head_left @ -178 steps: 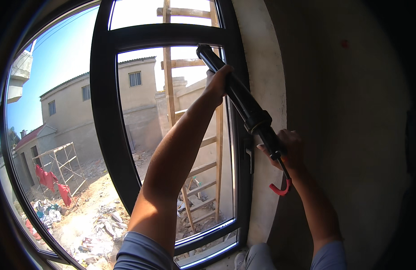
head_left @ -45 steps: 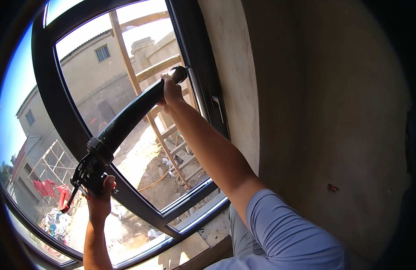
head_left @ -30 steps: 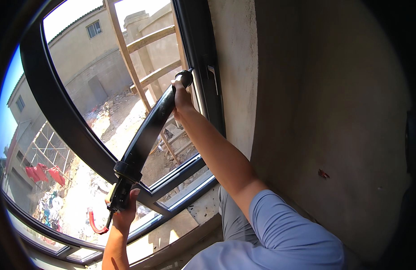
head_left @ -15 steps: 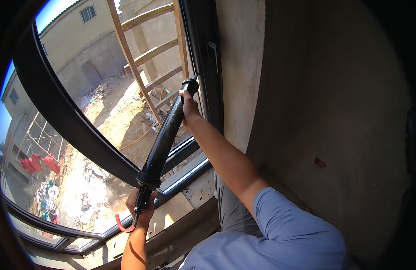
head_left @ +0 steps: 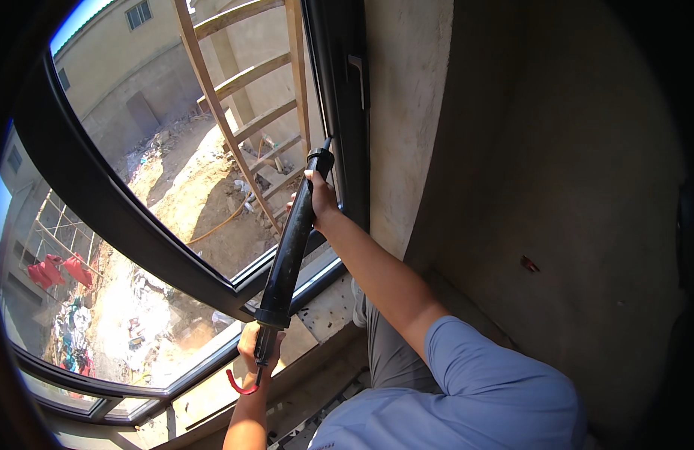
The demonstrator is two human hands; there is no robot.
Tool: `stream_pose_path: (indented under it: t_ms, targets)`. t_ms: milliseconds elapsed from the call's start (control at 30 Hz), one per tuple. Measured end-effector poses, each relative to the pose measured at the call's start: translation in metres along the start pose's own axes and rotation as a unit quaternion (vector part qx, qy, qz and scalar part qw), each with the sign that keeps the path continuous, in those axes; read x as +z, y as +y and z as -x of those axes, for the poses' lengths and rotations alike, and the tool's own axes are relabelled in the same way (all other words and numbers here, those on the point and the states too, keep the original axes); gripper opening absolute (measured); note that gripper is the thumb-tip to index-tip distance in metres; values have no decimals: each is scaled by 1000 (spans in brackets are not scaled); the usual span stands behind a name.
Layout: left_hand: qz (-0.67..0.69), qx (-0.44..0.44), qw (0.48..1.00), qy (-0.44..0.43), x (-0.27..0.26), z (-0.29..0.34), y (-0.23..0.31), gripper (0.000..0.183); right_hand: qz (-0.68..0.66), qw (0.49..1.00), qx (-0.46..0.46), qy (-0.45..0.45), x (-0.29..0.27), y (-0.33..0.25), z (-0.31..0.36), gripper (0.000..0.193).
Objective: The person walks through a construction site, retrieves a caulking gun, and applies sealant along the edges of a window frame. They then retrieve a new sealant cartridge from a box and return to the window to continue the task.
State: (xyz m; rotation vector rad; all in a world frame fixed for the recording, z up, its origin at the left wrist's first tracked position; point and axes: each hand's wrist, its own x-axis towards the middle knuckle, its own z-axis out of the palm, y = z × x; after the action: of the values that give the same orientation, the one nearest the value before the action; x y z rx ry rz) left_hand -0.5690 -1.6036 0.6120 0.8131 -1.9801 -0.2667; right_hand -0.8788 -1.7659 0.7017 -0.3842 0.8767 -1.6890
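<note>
A long black caulking gun [head_left: 288, 251] slants up and away from me, its tube between my two hands. My right hand [head_left: 322, 196] wraps round the front of the tube just below its collar. Down at the rear, my left hand [head_left: 251, 346] is closed round the handle, partly hidden behind the gun. A red hook [head_left: 242, 385] curves off the back end beside my left wrist. At the front, the nozzle [head_left: 328, 142] meets or nearly meets the edge where the glass joins the black window frame [head_left: 345, 169]; whether it touches I cannot tell.
A window handle [head_left: 357, 79] juts from the frame on the right, beside a bare plaster wall [head_left: 407, 97]. Beyond the glass stands a wooden ladder [head_left: 249, 79]. A ledge [head_left: 309, 330] runs under the window. A small reddish thing [head_left: 528, 263] lies at the right.
The gun's nozzle has slid down along the frame edge. Both hands have come lower with it, the left also shifting rightward, so the gun stands steeper. The view has shifted slightly.
</note>
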Motion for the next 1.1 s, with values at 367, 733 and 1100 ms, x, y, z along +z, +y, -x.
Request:
stream_pose_path:
  t_ms: [367, 733, 1100]
  targets:
    - [64, 11, 998, -16, 15, 6, -3, 34, 13, 1000, -7, 14, -3, -1, 4, 59]
    - [62, -37, 997, -15, 29, 31, -15, 34, 21, 998, 23, 49, -24, 23, 1, 56]
    - [54, -127, 989, -54, 47, 76, -33, 36, 50, 993, 69, 86, -72, 75, -14, 50]
